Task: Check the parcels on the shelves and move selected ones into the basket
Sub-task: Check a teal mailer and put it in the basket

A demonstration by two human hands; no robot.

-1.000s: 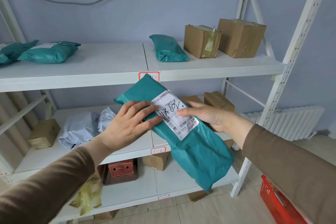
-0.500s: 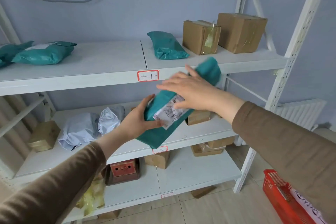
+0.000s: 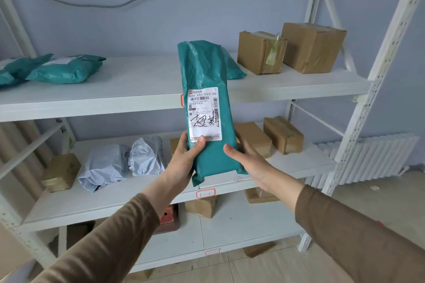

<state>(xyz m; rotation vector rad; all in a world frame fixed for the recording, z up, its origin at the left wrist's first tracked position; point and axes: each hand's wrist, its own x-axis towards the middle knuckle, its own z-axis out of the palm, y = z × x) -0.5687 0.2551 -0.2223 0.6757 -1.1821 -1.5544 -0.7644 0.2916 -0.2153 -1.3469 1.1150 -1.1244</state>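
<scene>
The teal parcel (image 3: 208, 108), previously tilted, is now held upright, gripped by the left hand (image 3: 184, 163) and right hand (image 3: 250, 163); its label (image 3: 204, 114) is presented for checking.

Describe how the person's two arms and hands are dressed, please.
Both arms wear long brown sleeves of a soft-looking fabric, ending at the wrists. The left hand and right hand are bare: no gloves, rings or watch can be seen.

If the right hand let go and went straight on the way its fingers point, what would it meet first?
The right hand points up and away behind the teal parcel, toward the middle shelf. It would probably meet the cardboard box just beyond its fingertips first, though depth is hard to judge.
</scene>
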